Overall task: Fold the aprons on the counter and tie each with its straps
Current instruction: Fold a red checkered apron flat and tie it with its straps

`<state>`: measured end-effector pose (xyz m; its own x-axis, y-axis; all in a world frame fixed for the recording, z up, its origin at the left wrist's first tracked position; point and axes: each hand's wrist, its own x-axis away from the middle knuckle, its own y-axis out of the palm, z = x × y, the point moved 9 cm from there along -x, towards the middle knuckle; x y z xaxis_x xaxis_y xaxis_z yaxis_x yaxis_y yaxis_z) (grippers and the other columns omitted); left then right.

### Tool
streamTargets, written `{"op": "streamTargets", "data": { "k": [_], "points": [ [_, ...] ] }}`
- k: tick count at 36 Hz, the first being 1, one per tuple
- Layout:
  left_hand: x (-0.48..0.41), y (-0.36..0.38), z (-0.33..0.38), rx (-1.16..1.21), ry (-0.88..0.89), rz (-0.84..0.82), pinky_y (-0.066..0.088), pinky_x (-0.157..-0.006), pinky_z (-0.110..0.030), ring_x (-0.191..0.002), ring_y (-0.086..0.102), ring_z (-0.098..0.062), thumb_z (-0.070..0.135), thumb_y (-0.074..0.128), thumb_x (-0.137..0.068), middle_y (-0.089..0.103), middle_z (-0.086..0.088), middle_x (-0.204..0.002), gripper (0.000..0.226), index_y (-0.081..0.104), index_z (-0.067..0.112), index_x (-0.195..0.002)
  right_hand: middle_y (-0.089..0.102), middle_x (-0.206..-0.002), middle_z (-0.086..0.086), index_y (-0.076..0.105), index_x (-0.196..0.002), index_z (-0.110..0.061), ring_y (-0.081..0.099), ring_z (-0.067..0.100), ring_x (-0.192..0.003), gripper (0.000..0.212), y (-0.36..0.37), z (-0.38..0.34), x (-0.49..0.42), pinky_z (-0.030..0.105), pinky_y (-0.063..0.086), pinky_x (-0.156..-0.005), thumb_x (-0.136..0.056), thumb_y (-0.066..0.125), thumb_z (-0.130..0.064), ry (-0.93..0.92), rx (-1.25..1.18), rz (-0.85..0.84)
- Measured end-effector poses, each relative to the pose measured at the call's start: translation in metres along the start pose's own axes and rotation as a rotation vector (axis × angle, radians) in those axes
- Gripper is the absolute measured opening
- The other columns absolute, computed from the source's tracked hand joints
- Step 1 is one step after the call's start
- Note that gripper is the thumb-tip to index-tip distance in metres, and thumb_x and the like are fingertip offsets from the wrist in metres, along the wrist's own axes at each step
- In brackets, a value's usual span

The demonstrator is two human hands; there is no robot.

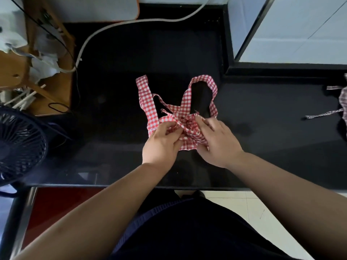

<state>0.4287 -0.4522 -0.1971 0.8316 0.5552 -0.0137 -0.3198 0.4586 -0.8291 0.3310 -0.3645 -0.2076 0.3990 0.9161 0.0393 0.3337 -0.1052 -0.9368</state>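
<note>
Left hand (161, 145) and right hand (218, 144) are pinching the straps (147, 104) of the red checked apron (188, 144).
Fingers (202, 121) are hiding the knot; another apron (343, 102) is lying cut off, far right.

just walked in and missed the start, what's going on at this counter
A person at the black counter is tying a red checked apron, already folded into a small bundle. The left hand and right hand both pinch fabric at its middle, where the straps cross. A loose strap and a loop lie beyond. A second apron lies at the counter's right edge, partly out of view.
</note>
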Motion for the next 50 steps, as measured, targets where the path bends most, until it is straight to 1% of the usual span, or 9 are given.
{"op": "streamTargets", "data": {
  "k": [5,11,19,21,26,32,39,45,50],
  "points": [
    [-0.011,0.011,-0.015,0.297,-0.221,-0.223,0.035,-0.078,-0.005,-0.105,0.046,-0.001,0.028,0.053,-0.097,0.045,0.012,-0.123,0.030,0.066,0.015,-0.121,0.062,-0.104,0.009,0.059,-0.126,-0.005,0.057,0.019,-0.091,0.043,-0.016,-0.009,-0.006,0.017,0.038,-0.078,-0.090,0.060,-0.028,0.022,-0.315,0.067],
    [-0.004,0.011,-0.044,0.952,-0.738,-0.141,0.056,-0.079,-0.032,-0.086,0.071,-0.019,0.025,0.052,-0.096,0.075,0.002,-0.085,0.026,0.071,0.014,-0.081,0.057,-0.076,-0.014,0.060,-0.092,-0.018,0.053,0.005,-0.069,0.011,-0.009,0.006,-0.018,0.015,0.036,-0.058,-0.097,0.051,-0.022,0.291,-0.567,-0.053],
    [-0.001,0.016,-0.057,1.480,-1.010,0.034,0.056,-0.073,-0.037,-0.073,0.070,-0.022,0.031,0.046,-0.101,0.066,-0.006,-0.064,0.036,0.058,0.007,-0.077,0.056,-0.068,0.010,0.057,-0.090,0.005,0.053,0.019,-0.059,0.043,-0.006,0.017,-0.019,0.034,0.044,-0.058,-0.099,0.045,-0.036,0.514,-0.802,-0.024],
    [0.000,0.013,-0.057,1.312,-0.978,0.001,0.055,-0.073,-0.035,-0.065,0.061,-0.016,0.038,0.042,-0.102,0.058,0.000,-0.058,0.042,0.059,0.009,-0.077,0.064,-0.088,0.017,0.060,-0.097,0.001,0.061,0.026,-0.080,0.046,-0.005,0.014,-0.017,0.041,0.049,-0.078,-0.100,0.040,-0.039,0.508,-0.787,-0.050],
    [-0.012,0.016,-0.014,0.627,-0.516,-0.342,0.045,-0.095,-0.034,-0.100,0.057,-0.010,0.049,0.023,-0.102,0.062,0.005,-0.104,0.045,0.055,0.020,-0.114,0.048,-0.078,-0.003,0.050,-0.077,-0.014,0.045,0.009,-0.072,0.028,-0.006,-0.022,-0.024,0.025,0.037,-0.068,-0.101,0.041,-0.023,0.127,-0.551,-0.101],
    [-0.016,0.022,-0.010,0.711,-0.503,-0.451,0.045,-0.102,-0.037,-0.107,0.060,-0.014,0.038,0.033,-0.103,0.066,0.002,-0.110,0.035,0.063,0.022,-0.112,0.052,-0.075,-0.002,0.052,-0.077,-0.015,0.050,0.011,-0.070,0.030,-0.010,-0.021,-0.021,0.023,0.040,-0.064,-0.102,0.039,-0.025,0.152,-0.599,-0.130],
    [-0.018,0.018,-0.033,0.842,-0.662,-0.219,0.053,-0.086,-0.027,-0.089,0.068,-0.012,0.024,0.056,-0.097,0.073,0.004,-0.088,0.019,0.072,0.017,-0.103,0.063,-0.094,-0.009,0.059,-0.093,-0.025,0.059,0.004,-0.093,0.029,-0.005,0.003,-0.014,0.019,0.046,-0.087,-0.101,0.035,-0.038,0.514,-1.082,-0.054],
    [-0.021,0.017,-0.032,0.817,-0.622,-0.288,0.054,-0.079,-0.022,-0.089,0.069,-0.012,0.024,0.058,-0.095,0.073,-0.001,-0.094,0.015,0.071,0.017,-0.096,0.051,-0.072,0.001,0.054,-0.081,-0.009,0.046,0.010,-0.065,0.033,-0.005,-0.033,-0.023,0.014,0.039,-0.061,-0.102,0.037,-0.028,0.169,-0.688,-0.281],
    [-0.019,0.022,-0.030,0.883,-0.570,-0.430,0.051,-0.088,-0.024,-0.096,0.068,-0.012,0.021,0.057,-0.094,0.073,-0.001,-0.098,0.021,0.073,0.010,-0.101,0.067,-0.103,0.005,0.065,-0.101,-0.018,0.061,0.019,-0.097,0.035,0.001,-0.027,-0.030,0.035,0.048,-0.090,-0.101,0.037,-0.038,0.232,-0.607,-0.409]
  ]
}}
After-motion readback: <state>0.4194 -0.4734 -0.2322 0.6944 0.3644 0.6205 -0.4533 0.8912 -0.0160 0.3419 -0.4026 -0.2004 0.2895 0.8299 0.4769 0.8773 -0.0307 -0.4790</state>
